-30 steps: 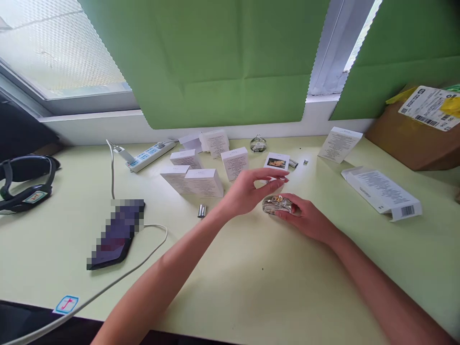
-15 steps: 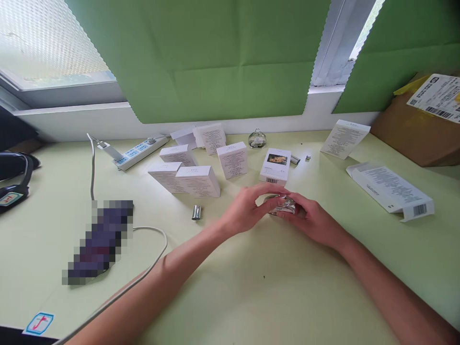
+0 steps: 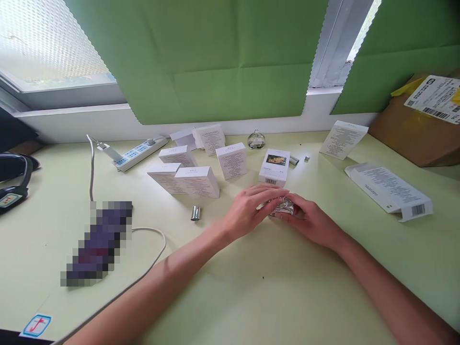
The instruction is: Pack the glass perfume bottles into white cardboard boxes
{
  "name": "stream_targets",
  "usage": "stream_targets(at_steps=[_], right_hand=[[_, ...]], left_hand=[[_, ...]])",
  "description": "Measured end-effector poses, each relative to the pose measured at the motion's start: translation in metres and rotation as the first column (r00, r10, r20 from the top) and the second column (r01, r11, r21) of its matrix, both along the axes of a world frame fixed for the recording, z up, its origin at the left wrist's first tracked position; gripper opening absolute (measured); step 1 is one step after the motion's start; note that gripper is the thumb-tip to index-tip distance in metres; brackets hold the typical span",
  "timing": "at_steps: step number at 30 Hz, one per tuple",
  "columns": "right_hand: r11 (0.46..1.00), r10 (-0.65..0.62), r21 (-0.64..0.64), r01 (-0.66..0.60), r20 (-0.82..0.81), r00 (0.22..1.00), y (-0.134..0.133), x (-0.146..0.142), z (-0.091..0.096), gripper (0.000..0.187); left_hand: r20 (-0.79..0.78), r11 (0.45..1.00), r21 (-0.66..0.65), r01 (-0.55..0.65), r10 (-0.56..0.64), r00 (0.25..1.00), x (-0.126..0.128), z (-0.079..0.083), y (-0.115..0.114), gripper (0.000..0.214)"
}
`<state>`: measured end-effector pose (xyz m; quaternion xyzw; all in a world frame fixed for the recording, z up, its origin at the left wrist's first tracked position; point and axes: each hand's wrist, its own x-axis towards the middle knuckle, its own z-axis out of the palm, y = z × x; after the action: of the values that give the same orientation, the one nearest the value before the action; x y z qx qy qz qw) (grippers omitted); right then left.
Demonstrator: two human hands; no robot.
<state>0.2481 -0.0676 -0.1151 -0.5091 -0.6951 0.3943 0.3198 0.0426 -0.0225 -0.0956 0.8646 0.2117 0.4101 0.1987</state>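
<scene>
A small clear glass bottle (image 3: 283, 206) lies on the pale green table (image 3: 251, 287), mostly covered by both hands. My right hand (image 3: 311, 221) wraps it from the right side. My left hand (image 3: 251, 208) lies over its left and top, fingers stretched across it. Just behind stands a white box with a flower picture (image 3: 275, 166). A small silver cap (image 3: 195, 212) lies to the left of my left hand.
Several white boxes (image 3: 197, 181) stand behind the hands. A second glass bottle (image 3: 256, 140) stands near the wall. A power strip (image 3: 138, 152), a cable (image 3: 143, 261), a blurred dark object (image 3: 98, 242), flattened cartons (image 3: 390, 190) and a cardboard box (image 3: 420, 129) surround them.
My left hand came down from above the bottle and now lies over it. The view shifted slightly to the right. My right hand kept its hold.
</scene>
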Motion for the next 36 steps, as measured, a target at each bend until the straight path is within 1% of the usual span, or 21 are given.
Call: stream_targets(at_steps=[4, 8, 16, 21, 24, 32, 36], right_hand=[[1.000, 0.024, -0.006, -0.024, -0.035, 0.999, 0.000, 0.000, 0.001, 0.039], [0.999, 0.017, -0.033, -0.018, -0.034, 0.999, 0.000, 0.001, 0.001, 0.038], [0.999, 0.007, -0.046, -0.009, -0.034, 0.999, -0.002, 0.000, 0.000, 0.038], [1.000, 0.014, -0.023, -0.014, -0.029, 0.999, -0.001, 0.001, 0.000, 0.040], [1.000, 0.016, -0.023, -0.016, -0.024, 1.000, -0.001, 0.002, 0.000, 0.042], [0.999, 0.027, -0.030, -0.029, -0.056, 0.998, -0.001, 0.001, -0.001, 0.037], [0.999, 0.020, -0.034, -0.022, -0.047, 0.999, -0.001, 0.001, 0.000, 0.037]], left_hand=[[0.021, 0.995, 0.051, 0.084, -0.086, 0.996, -0.002, -0.010, 0.005, 0.035], [0.016, 0.993, 0.008, 0.117, -0.117, 0.993, -0.003, -0.017, 0.007, 0.043], [0.041, 0.994, 0.001, 0.114, -0.114, 0.993, -0.004, -0.013, 0.007, 0.042], [0.057, 0.994, 0.003, 0.112, -0.112, 0.992, -0.003, -0.014, 0.008, 0.042], [0.043, 0.993, 0.009, 0.120, -0.121, 0.992, -0.003, -0.014, 0.009, 0.042], [0.004, 0.993, 0.020, 0.117, -0.117, 0.993, -0.004, -0.016, 0.012, 0.043], [-0.017, 0.992, 0.043, 0.118, -0.117, 0.993, -0.005, -0.016, 0.012, 0.044]])
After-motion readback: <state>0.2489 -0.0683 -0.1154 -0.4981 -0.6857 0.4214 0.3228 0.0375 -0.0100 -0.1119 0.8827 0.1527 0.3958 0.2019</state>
